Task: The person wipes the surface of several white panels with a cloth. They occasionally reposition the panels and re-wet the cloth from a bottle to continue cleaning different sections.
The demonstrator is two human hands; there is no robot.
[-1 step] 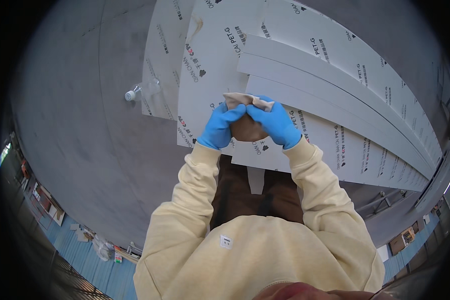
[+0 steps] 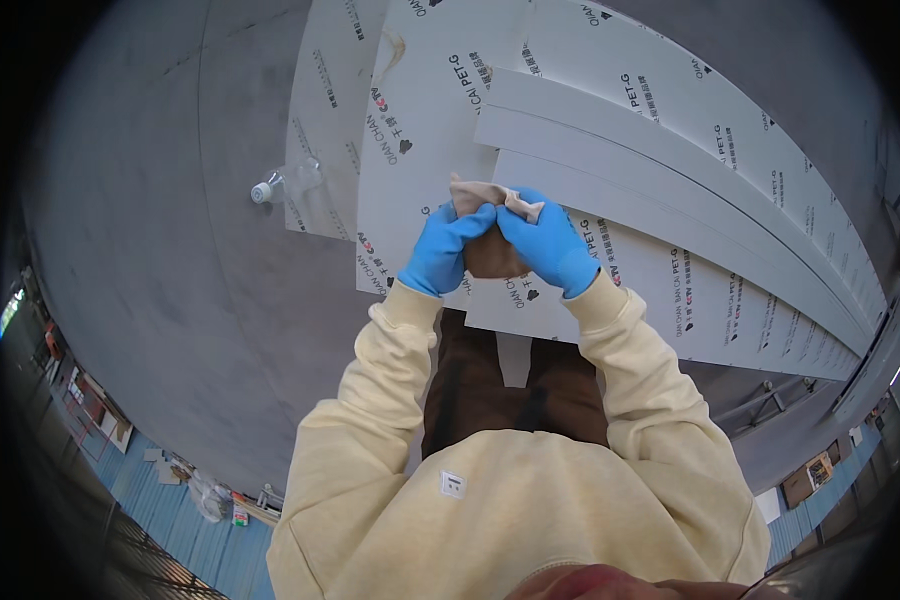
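Note:
A folded, brownish-beige cloth [image 2: 494, 256] is held up in front of me between both hands, over the printed white panels. My left hand [image 2: 440, 250], in a blue glove, is closed on the cloth's left side, its thumb on top. Gloved in blue too, my right hand [image 2: 550, 246] grips the right side, and a pale crumpled edge sticks out above its fingers. The thumbs nearly meet at the middle of the cloth. Most fingertips are hidden behind the fabric.
Overlapping white panels [image 2: 425, 100] with printed film lie on a grey surface [image 2: 170, 280]. Plain pale strips [image 2: 610, 135] rest on them to the right. A clear plastic bottle [image 2: 295, 180] with a white cap lies at the left. Metal fittings [image 2: 770, 403] show at the lower right.
The cloth's upper left corner now stands up a little more, and its lower part hangs slightly narrower. My right hand has shifted very slightly to the left.

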